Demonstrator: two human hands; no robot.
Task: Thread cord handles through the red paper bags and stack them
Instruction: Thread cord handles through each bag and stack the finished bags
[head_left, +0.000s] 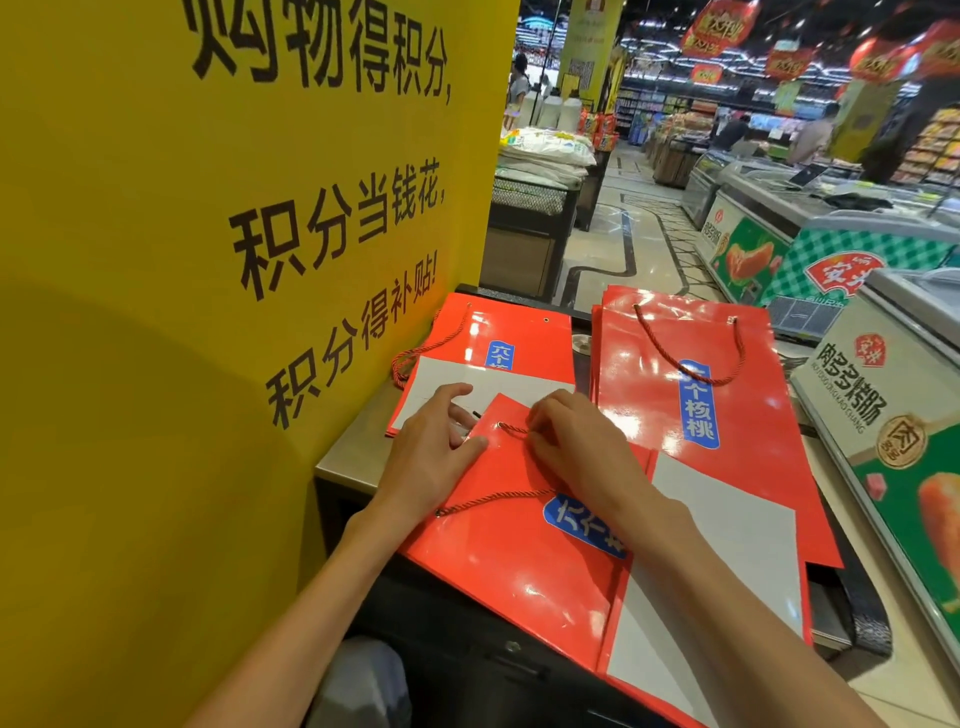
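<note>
A flat red paper bag (519, 561) lies tilted on the counter in front of me. A red cord (493, 499) runs from a hole at its lower left edge across the bag and under my right hand. My right hand (576, 447) pinches the cord at the upper hole near the bag's top corner. My left hand (431, 447) rests on that top corner with its fingers spread, holding it down. A stack of red bags with a looped cord handle (691, 395) lies to the right. Another red bag (514, 343) with a cord hanging off its left side lies behind my hands.
A tall yellow sign (208, 260) with black characters stands close on the left. The steel counter edge (343, 467) shows beside it. Freezer chests (883, 395) run along the right, with a shop aisle and distant people behind.
</note>
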